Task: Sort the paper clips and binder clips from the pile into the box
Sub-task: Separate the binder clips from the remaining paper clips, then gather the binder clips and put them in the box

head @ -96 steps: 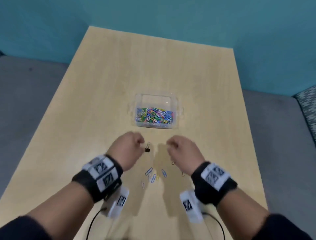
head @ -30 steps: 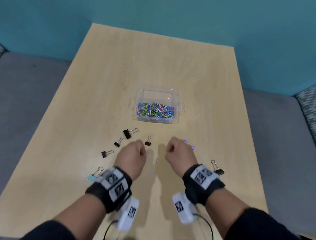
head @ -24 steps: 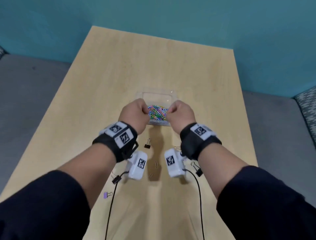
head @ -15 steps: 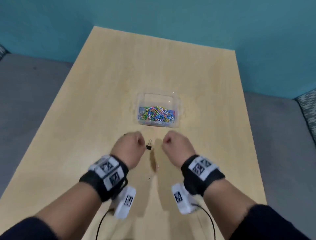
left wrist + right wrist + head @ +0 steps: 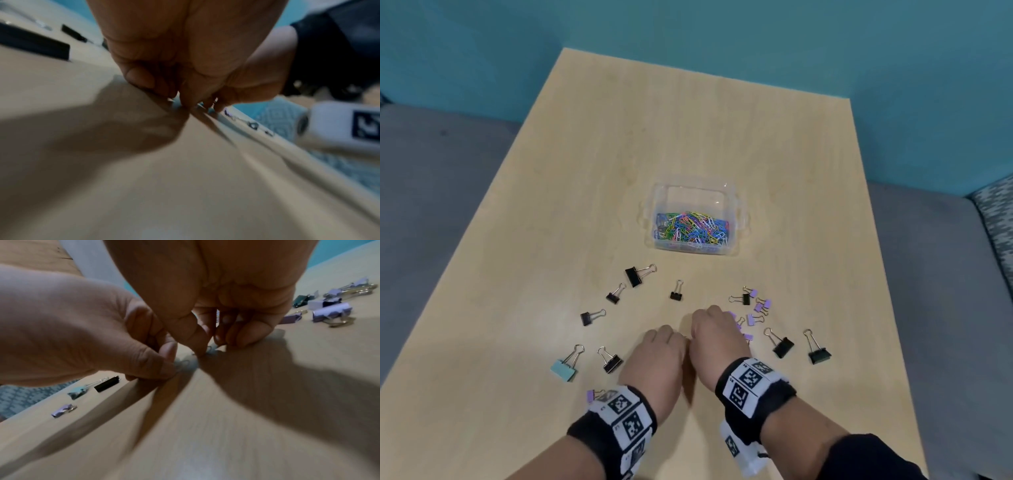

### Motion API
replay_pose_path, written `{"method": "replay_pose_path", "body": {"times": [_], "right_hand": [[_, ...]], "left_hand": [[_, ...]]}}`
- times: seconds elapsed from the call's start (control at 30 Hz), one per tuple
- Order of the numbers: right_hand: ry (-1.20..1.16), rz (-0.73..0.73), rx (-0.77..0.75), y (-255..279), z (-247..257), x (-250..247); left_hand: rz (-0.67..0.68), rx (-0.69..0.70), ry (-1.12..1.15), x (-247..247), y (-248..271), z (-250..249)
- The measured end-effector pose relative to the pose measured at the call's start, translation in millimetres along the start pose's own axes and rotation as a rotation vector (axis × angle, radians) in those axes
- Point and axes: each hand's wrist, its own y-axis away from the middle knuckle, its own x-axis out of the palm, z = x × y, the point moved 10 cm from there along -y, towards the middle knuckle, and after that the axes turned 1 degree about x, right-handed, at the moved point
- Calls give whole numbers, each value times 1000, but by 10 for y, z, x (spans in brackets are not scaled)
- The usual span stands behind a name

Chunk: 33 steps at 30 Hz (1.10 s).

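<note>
A clear plastic box point(image 5: 736, 219) at the table's middle holds many coloured paper clips point(image 5: 690, 228). Binder clips lie scattered in front of it: black ones point(image 5: 633, 275) on the left, purple ones point(image 5: 758, 306) on the right. My left hand point(image 5: 667, 334) and right hand point(image 5: 702, 318) sit knuckles together, fingers curled down onto the table. In the right wrist view, my right hand point(image 5: 211, 347) pinches a pale paper clip point(image 5: 212, 349) lying on the wood. Beside it, my left hand point(image 5: 174, 363) pinches another pale paper clip point(image 5: 184, 364). The left wrist view is blurred.
A teal binder clip point(image 5: 565, 368) and a black one point(image 5: 611, 361) lie left of my left wrist, a small purple one point(image 5: 592, 395) by the wristband. Two dark binder clips point(image 5: 782, 344) point(image 5: 818, 353) lie to the right. The table's right edge point(image 5: 876, 308) borders grey floor.
Both hands have come back from over the box, dropped to the table nearer me and drawn together. Their fingertips now close on paper clips lying on the wood.
</note>
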Motion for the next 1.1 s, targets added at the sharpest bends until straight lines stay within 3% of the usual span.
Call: {"method": "replay_pose_path", "body": {"times": [0.17, 0.27, 0.37, 0.47, 0.63, 0.7, 0.77, 0.9, 0.97, 1.1], "right_hand": [[48, 23, -122, 61, 121, 23], [-90, -16, -36, -40, 17, -180], [-331, -209, 130, -355, -221, -744], [-445, -345, 158, -646, -261, -1260], [-496, -294, 51, -939, -194, -1544], [-428, -298, 48, -891, -386, -1610], [-244, -265, 82, -774, -642, -1589], [172, -12, 97, -533, -920, -1129], [226, 38, 67, -484, -942, -956], [276, -2, 19, -512, -868, -837]], "left_hand": [[53, 86, -47, 104, 22, -87], [-56, -107, 126, -195, -111, 127], [-245, -265, 275, -738, -441, 509], [-350, -293, 321, -1284, -815, 638], [-403, -211, 481, -1624, -1065, 616], [-429, -245, 380, -1686, -978, 827], [-348, -273, 176, -1606, -885, 1038], [-17, -234, -115, -1069, -772, 1141], [32, -201, -194, -916, -776, 1076], [20, -165, -258, -811, -825, 957]]}}
